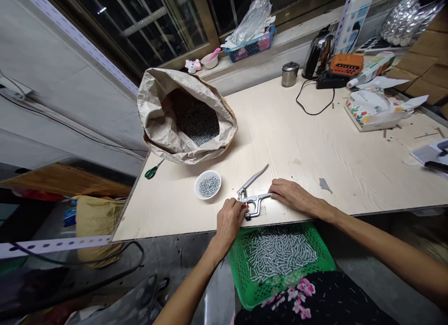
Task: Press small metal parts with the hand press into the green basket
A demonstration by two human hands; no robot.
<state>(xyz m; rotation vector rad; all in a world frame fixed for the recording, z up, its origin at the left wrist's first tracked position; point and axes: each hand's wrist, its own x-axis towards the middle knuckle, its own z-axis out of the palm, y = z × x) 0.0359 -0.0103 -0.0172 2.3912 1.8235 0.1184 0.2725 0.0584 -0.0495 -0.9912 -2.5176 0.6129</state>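
Observation:
A metal hand press tool (252,198) lies near the front edge of the pale wooden table (315,143), its upper lever raised toward the back. My left hand (229,220) has its fingers pinched at the tool's jaw, on something too small to make out. My right hand (290,195) lies on the lower handle, fingers pressed along it. A small white bowl (207,184) of little metal pieces sits just left of the tool. Below the table edge, on my lap, a green basket (280,264) holds several small metal cylinders.
A big paper sack (182,115) of metal pieces stands open at the table's back left. Green-handled scissors (154,171) lie at the left edge. A kettle (318,52), steel cup (290,74), orange device (346,63) with a black cord, and tissue pack (371,110) occupy the back right.

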